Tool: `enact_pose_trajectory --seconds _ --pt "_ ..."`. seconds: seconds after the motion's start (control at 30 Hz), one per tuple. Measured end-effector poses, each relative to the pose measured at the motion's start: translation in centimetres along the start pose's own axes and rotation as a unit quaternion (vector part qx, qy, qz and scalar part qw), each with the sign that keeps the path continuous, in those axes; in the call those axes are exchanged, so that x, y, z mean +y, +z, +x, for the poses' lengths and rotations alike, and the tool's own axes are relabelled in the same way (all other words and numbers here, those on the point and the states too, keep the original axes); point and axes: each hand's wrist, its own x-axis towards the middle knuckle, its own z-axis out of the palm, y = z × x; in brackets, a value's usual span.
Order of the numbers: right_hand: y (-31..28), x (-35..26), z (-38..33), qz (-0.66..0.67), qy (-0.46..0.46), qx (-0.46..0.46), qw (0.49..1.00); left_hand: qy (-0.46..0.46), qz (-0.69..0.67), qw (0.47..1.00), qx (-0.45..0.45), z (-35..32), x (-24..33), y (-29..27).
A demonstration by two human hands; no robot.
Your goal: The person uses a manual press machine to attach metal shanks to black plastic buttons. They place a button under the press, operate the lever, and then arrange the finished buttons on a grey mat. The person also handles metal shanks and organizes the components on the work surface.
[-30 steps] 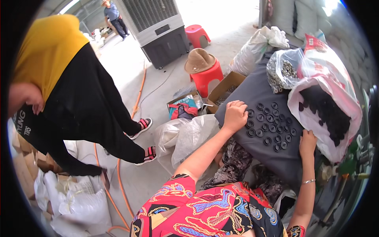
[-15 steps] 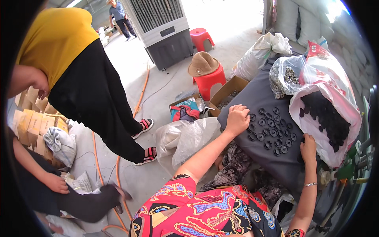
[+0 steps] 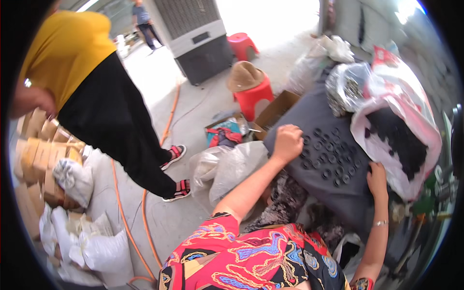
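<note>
Many small black rings [image 3: 333, 159] lie spread over a dark grey cloth [image 3: 314, 111] in front of me. My left hand [image 3: 288, 144] is at the left edge of the rings, its fingers curled and pressed together; whatever they hold is hidden. On the other side, my right hand [image 3: 377, 181] rests at the cloth's right part, beside the mouth of a white sack [image 3: 360, 128]. Its fingers are bent in, and I cannot make out what is in them. Black pieces [image 3: 398, 140] fill the opened sack. The picture is somewhat blurred.
A clear bag of metal parts [image 3: 350, 89] stands behind the rings. Cardboard box [image 3: 285, 104], red stool [image 3: 256, 99] with a hat, and plastic bag [image 3: 237, 169] are left of the cloth. A person in yellow [image 3: 72, 38] stands farther left, near an orange hose [image 3: 126, 217].
My left hand has curled its fingers more and lifted slightly off the rings. The dark-clothed person at the lower left has left the view, uncovering white sacks. My right hand stays nearly put.
</note>
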Motion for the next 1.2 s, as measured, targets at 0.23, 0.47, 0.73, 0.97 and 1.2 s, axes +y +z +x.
enact_pose_trajectory --seconds 0.23,0.47,0.73,0.97,1.2 --pt "0.2 -2.4 0.3 0.009 -0.074 0.007 0.997 0.003 0.028 0.999 -0.033 -0.7 -2.0 -0.8" --pt "-1.2 -5.6 -3.5 -0.004 -0.092 -0.028 0.995 -0.009 0.024 0.999 -0.047 -0.1 -1.0 -0.2" --pt "-3.4 -3.4 -4.8 0.084 -0.064 0.101 0.989 -0.041 -0.022 0.999 -0.025 -0.3 -0.7 -0.7" --pt "-3.6 -5.5 -11.6 0.047 -0.107 0.033 0.993 0.148 -0.207 0.966 -0.049 -2.7 11.9 -2.8" --pt "-2.6 -6.1 -13.9 0.022 -0.128 0.020 0.991 0.261 -0.194 0.919 -0.222 -7.9 19.1 1.3"
